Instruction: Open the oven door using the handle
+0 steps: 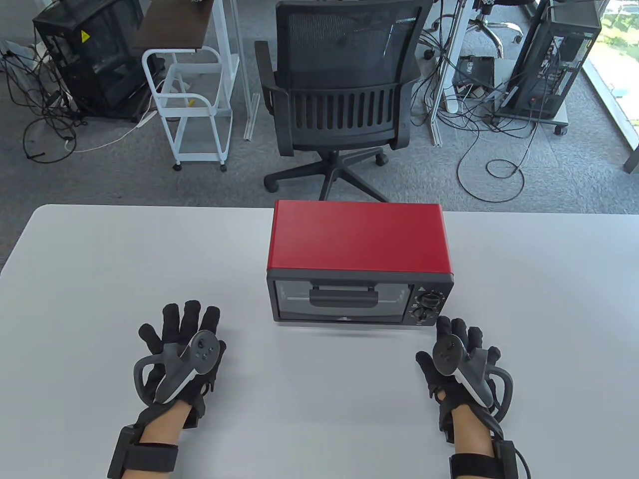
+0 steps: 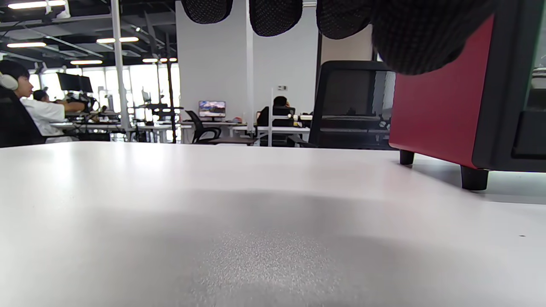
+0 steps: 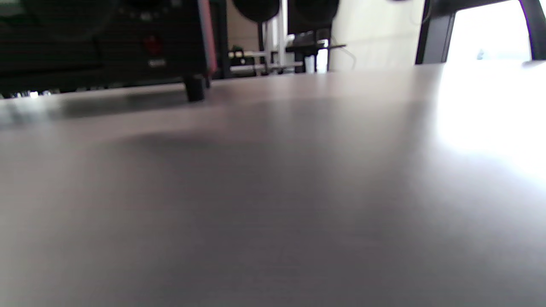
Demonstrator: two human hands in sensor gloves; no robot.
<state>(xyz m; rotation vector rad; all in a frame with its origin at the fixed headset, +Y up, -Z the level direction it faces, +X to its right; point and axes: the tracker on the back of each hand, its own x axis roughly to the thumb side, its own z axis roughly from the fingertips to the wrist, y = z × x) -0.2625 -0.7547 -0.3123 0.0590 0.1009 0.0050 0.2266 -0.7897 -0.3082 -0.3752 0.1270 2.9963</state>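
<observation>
Fingers of the left hand (image 1: 179, 349) and right hand (image 1: 462, 361) lie spread flat on the table (image 1: 100, 279), holding nothing. Between them stands the red oven (image 1: 359, 259), door closed. Its rigid handle (image 1: 343, 298) across the glass door looks the sound grip; the small oven probably slides if pulled hard.

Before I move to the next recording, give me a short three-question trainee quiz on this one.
1. True or false: the oven door is closed.
2. Which hand lies nearer the oven's knobs: (a) left hand, (b) right hand?
3. Fill in: neither hand touches the door's ____.

Key
1. True.
2. b; the knobs are on the oven's right end, just beyond the right hand's fingertips.
3. Handle; both hands rest flat on the table.
</observation>
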